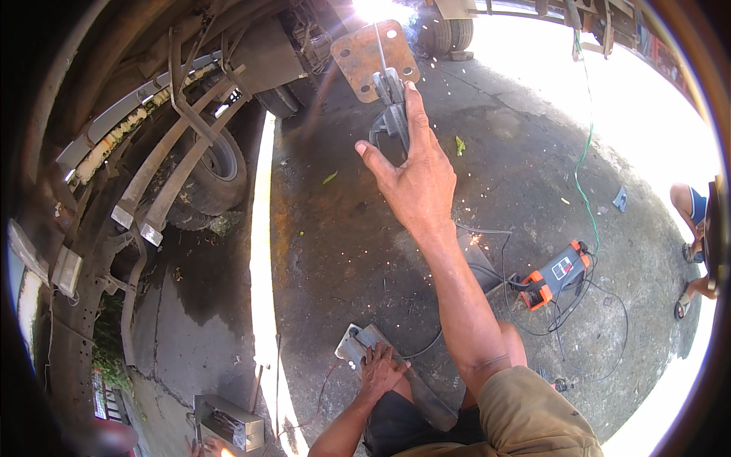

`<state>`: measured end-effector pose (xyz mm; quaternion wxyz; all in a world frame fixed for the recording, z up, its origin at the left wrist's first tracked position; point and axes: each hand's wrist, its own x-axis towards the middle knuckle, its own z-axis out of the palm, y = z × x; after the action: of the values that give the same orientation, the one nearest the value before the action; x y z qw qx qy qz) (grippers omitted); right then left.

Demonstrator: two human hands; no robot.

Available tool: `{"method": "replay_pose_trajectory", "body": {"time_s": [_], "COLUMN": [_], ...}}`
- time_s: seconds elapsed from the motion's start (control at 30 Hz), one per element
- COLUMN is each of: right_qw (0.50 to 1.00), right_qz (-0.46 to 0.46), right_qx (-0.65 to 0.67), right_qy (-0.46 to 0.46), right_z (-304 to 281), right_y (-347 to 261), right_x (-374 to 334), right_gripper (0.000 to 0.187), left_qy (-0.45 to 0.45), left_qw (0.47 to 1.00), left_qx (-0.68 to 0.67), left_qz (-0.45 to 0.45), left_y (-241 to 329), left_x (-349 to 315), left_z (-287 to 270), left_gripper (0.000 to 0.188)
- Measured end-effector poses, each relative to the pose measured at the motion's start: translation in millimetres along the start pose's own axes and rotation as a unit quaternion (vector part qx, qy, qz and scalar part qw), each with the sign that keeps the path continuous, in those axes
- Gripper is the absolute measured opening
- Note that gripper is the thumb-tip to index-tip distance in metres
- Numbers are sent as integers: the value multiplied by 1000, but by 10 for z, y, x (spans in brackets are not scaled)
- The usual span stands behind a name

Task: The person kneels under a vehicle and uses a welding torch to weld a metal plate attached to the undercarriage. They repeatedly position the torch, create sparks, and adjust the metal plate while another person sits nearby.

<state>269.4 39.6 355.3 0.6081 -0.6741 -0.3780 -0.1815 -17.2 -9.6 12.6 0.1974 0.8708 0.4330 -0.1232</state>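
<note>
My right hand (421, 179) is stretched out ahead, closed round a welding electrode holder (392, 114), with the index finger along it and the thumb held out to the left. A thin electrode (380, 47) points up from its jaws, in front of a rusty square plate (356, 59) with corner holes. Bright arc glare (384, 9) hides the electrode's tip and what lies behind it. My left hand (383, 371) lies with spread fingers on a long grey metal piece (419, 400) by my lap.
An orange and grey welding machine (556, 274) with looped black cables stands at right, joined by a green cord (588, 152). Truck frame parts (183, 145) and a wheel (217, 164) fill the left. An open metal box (236, 423) sits lower left, near another person's hand (213, 448). Someone's legs (689, 251) show at right.
</note>
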Motion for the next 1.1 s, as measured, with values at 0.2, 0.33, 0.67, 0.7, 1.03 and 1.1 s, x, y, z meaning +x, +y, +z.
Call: {"method": "replay_pose_trajectory", "body": {"time_s": [0.2,0.33,0.67,0.7,1.03,1.1], "right_qw": [1000,1000,1000,1000,1000,1000], "right_qz": [-5,-14,-11,-15,-9,-2], "right_qx": [9,-6,-13,-16,-15,-5], "right_qy": [2,14,6,10,9,0], "right_z": [-2,13,5,8,14,13], "right_y": [17,26,16,21,39,25], "right_x": [-13,-19,13,15,52,50], "right_gripper": [101,100,101,101,101,101], "left_qy": [1,-1,-10,-9,-12,-11], "left_qw": [1000,1000,1000,1000,1000,1000], "left_qx": [-2,-4,-3,-3,0,-1], "left_qz": [0,-2,-3,-3,-2,-2], "left_y": [2,0,16,14,10,4], "left_x": [-4,-3,2,3,8,5], "left_z": [-2,4,-12,-11,-10,-7], "left_gripper": [90,90,89,89,92,92]}}
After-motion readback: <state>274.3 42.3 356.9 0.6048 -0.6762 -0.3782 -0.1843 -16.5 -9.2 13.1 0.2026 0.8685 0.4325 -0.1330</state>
